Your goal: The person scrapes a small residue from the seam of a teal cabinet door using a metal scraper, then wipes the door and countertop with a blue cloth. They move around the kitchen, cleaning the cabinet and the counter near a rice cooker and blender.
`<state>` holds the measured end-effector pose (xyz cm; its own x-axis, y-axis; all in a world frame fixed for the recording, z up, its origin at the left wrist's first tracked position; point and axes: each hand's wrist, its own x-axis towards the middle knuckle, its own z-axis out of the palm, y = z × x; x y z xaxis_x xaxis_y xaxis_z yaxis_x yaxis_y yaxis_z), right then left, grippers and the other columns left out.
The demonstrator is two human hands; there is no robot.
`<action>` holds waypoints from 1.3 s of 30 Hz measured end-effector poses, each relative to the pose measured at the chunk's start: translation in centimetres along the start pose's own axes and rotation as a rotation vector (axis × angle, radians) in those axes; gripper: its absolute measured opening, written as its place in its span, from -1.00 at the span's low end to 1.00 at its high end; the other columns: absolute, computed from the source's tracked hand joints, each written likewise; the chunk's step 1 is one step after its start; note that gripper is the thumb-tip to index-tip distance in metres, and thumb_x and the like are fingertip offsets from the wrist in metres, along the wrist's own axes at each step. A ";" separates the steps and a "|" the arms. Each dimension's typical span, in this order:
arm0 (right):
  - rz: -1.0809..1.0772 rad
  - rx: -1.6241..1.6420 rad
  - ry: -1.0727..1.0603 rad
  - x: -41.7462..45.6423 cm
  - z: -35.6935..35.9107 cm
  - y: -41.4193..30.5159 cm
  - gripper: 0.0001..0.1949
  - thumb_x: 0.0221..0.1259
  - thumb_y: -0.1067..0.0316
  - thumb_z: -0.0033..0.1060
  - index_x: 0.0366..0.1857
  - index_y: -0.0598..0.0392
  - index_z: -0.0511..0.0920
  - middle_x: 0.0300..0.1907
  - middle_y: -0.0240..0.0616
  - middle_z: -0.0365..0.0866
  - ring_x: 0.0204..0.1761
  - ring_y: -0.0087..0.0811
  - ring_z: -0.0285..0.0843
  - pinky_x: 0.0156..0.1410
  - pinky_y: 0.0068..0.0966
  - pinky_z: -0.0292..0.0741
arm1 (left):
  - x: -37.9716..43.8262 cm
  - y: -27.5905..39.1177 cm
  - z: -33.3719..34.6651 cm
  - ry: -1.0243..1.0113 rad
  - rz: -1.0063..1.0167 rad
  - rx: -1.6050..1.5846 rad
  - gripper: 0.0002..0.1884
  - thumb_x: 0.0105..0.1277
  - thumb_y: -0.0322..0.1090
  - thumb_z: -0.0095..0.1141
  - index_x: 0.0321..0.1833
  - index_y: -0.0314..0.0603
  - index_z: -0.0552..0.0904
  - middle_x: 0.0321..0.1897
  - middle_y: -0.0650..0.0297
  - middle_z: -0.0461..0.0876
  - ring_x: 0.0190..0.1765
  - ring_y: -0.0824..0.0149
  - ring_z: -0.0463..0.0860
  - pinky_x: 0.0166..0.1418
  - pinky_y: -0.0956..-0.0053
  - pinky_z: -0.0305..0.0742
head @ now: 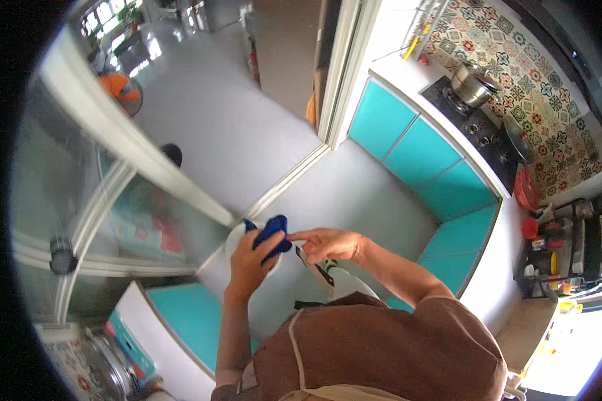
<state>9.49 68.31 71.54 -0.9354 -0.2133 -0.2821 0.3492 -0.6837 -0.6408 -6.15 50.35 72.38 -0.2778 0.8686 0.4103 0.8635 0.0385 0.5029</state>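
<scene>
My left hand (251, 260) grips a folded dark blue cloth (271, 235), which rises between its fingers. Behind that hand shows part of a white round object (234, 244), perhaps a bowl or bin; the hand hides most of it. My right hand (333, 244) comes from the right, its index finger stretched out to the cloth's edge and the other fingers curled. Whether those curled fingers hold anything is unclear. Just below them is a narrow pale strip with dark edges (317, 270), too unclear to name.
A framed glass door (145, 135) stands left, beside a floor track (286, 180). Turquoise cabinets (421, 150) line the right, under a gas stove (464, 118) bearing a steel pot (474, 86). Another counter (163, 336) is at lower left. A black dish rack (557, 245) stands far right.
</scene>
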 end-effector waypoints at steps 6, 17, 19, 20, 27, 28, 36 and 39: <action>-0.055 0.063 0.055 -6.7 -10.2 -8.0 -0.19 -0.01 0.48 0.39 0.35 0.31 0.08 -0.49 -0.47 0.35 -0.43 -0.61 0.26 -0.26 -0.66 0.26 | 13.7 3.2 8.9 -0.192 0.040 0.000 -0.50 -0.08 -0.40 0.35 0.00 0.08 0.55 -0.12 0.13 0.50 -0.10 0.02 0.54 -0.09 0.21 0.49; -0.600 0.166 0.492 -12.4 -21.3 -16.6 -0.24 0.01 0.45 0.32 0.36 0.19 0.15 -0.54 -0.38 0.49 -0.41 -0.45 0.52 -0.15 -0.51 0.45 | 20.8 -11.2 20.1 -0.572 -0.421 0.010 -0.64 0.07 -0.16 0.24 -0.08 -0.11 0.63 -0.17 0.04 0.63 -0.02 0.03 0.59 0.00 0.18 0.49; -0.685 0.173 0.713 -14.8 -24.6 -15.9 -0.33 0.05 0.45 0.28 0.33 0.02 0.25 -0.38 -0.45 0.49 -0.35 -0.56 0.47 -0.20 -0.65 0.40 | 21.4 -14.6 19.5 -0.620 -0.683 -0.235 -0.58 0.00 -0.13 0.29 -0.09 -0.16 0.62 -0.17 0.03 0.64 -0.09 0.04 0.63 0.02 0.24 0.49; -0.687 0.193 0.908 -15.6 -26.2 -15.6 -0.38 0.04 0.45 0.30 0.27 0.02 0.33 -0.34 -0.47 0.49 -0.37 -0.59 0.46 -0.24 -0.68 0.41 | 21.5 -16.5 19.7 -0.527 -0.683 -0.233 -0.57 -0.01 -0.12 0.30 -0.09 -0.17 0.62 -0.19 0.03 0.65 -0.10 0.06 0.63 0.01 0.25 0.49; -0.989 0.803 1.325 -17.5 -32.3 -10.9 -0.93 0.22 0.46 0.13 -0.31 -0.03 0.50 -0.50 -0.54 0.54 -0.47 -0.59 0.54 -0.42 -0.65 0.52 | 33.5 -22.8 23.2 -0.545 -0.505 -0.254 -0.54 0.06 0.08 0.21 -0.12 -0.10 0.64 -0.29 0.06 0.68 -0.18 0.00 0.64 -0.08 0.23 0.51; -0.950 0.792 1.337 -16.5 -32.4 -10.6 -0.93 0.20 0.42 0.17 -0.32 -0.07 0.51 -0.48 -0.56 0.55 -0.46 -0.61 0.55 -0.38 -0.64 0.52 | 35.0 -23.9 24.7 -0.503 -0.463 -0.189 -0.55 0.06 0.08 0.21 -0.12 -0.09 0.64 -0.30 0.04 0.67 -0.20 -0.01 0.64 -0.09 0.21 0.51; -0.895 0.709 1.503 -12.8 -35.3 -16.8 -0.96 0.25 0.39 0.14 -0.34 -0.04 0.49 -0.60 -0.53 0.45 -0.64 -0.63 0.41 -0.52 -0.71 0.43 | 46.7 -19.3 27.1 -0.645 -0.277 -0.349 -0.65 0.09 -0.12 0.26 -0.15 -0.17 0.61 -0.13 0.09 0.62 -0.11 0.09 0.62 -0.03 0.28 0.49; -0.909 0.643 1.488 -13.3 -38.9 -19.4 -0.94 0.24 0.39 0.15 -0.38 -0.06 0.49 -0.58 -0.57 0.45 -0.59 -0.68 0.39 -0.51 -0.70 0.37 | 48.1 -17.0 29.6 -0.533 -0.284 -0.333 -0.61 0.11 -0.14 0.24 -0.04 -0.13 0.55 -0.12 0.10 0.62 -0.07 0.07 0.62 0.00 0.27 0.49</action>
<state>17.36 111.60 59.97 0.1378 0.7929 -0.5935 -0.5734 -0.4248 -0.7006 -21.72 106.05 61.07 -0.1554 0.9749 -0.1592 0.5888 0.2208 0.7775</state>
